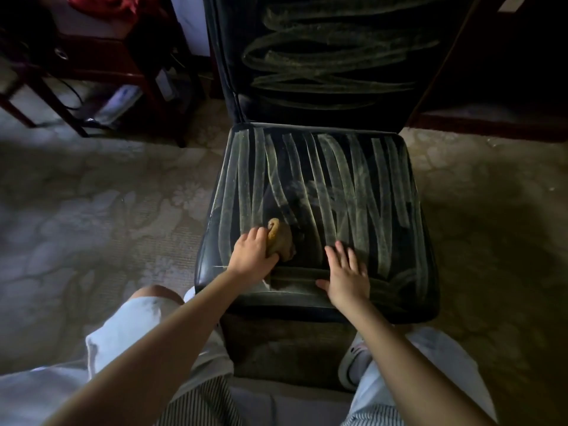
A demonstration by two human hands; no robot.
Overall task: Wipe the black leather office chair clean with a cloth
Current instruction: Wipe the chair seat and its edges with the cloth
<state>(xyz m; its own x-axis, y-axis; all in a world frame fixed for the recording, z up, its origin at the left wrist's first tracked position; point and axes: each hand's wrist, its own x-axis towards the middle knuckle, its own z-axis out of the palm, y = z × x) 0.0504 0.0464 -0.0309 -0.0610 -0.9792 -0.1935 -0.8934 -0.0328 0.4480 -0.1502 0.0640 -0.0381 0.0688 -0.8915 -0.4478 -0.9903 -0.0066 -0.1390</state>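
1. Black leather office chair [396, 229], seen from above and in front: the square padded seat lies nearest the viewer and the backrest [322, 13] rises from its far edge. Pale streaks [347, 179] run front to back across the seat; on the backrest they loop from side to side.
2. Crumpled yellow-brown cloth [278, 241]: bunched into a small wad on the seat, near its front-left corner.
3. Left hand [252, 253]: fingers curled over the near side of the wad, grasping it and pressing it onto the leather.
4. Right hand [347, 275]: released, palm down with fingers straight and spread, flat on the seat close to the middle of the front edge. It holds nothing and appears to steady the chair.
5. Governing relation: the cloth is in the left hand, so that is the working hand.
   - Most of the streaked leather lies beyond the cloth, toward the far edge and to its right.
   - The streaks' long axis runs front to back, so strokes pushed away from the body would follow them.
   - Strokes to the right would meet the right hand, which is near the cloth.
6. Progress, as a judgement: a darker smeared patch just beyond the cloth suggests wiping has begun there. Most of the seat and all of the backrest are marked.
7. Surroundings: patterned beige carpet [92, 210]; dark red wooden table [92, 72] off the chair's far-left side.
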